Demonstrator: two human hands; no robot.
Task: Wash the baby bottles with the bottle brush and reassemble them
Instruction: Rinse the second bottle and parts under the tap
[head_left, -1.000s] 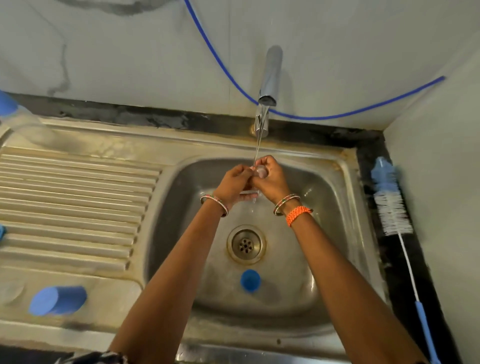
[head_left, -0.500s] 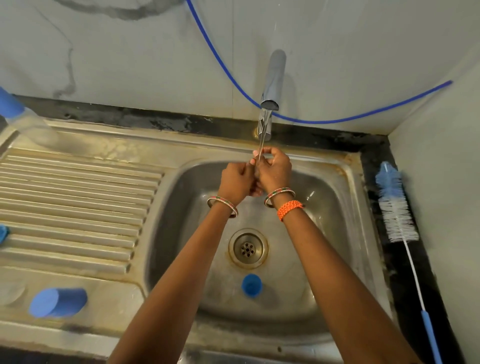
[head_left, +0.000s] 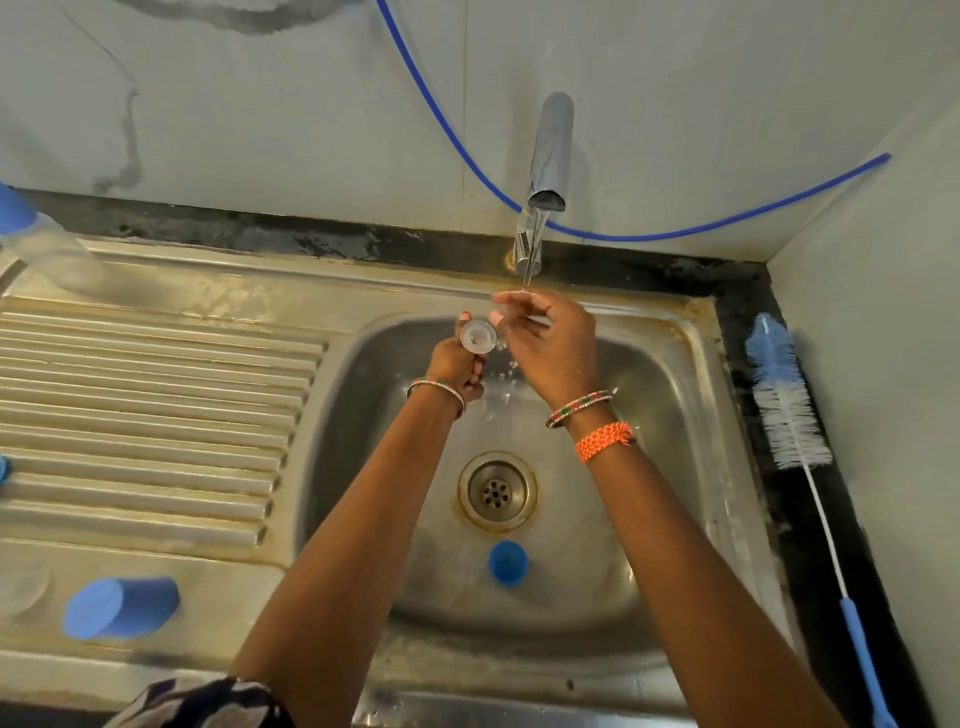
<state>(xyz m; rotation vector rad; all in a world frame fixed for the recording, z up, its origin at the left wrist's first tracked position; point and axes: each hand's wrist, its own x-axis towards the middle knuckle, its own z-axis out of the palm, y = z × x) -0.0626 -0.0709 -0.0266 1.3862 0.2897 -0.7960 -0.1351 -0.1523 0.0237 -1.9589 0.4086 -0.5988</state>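
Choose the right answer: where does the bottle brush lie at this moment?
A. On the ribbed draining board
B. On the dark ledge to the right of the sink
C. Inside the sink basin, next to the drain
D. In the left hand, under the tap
B: the bottle brush lies on the dark ledge right of the sink, untouched by either hand.

Steel sink and its surroundings

A steel sink (head_left: 696, 364) fills the middle of the frame, its round drain (head_left: 497, 491) at centre and a ribbed draining board (head_left: 156, 415) on the left. A chrome tap (head_left: 548, 156) rises at upper centre, with a thin stream of water (head_left: 528, 270) falling from it. A blue hose (head_left: 675, 236) sags along the grey wall (head_left: 260, 130) from top centre to upper right.
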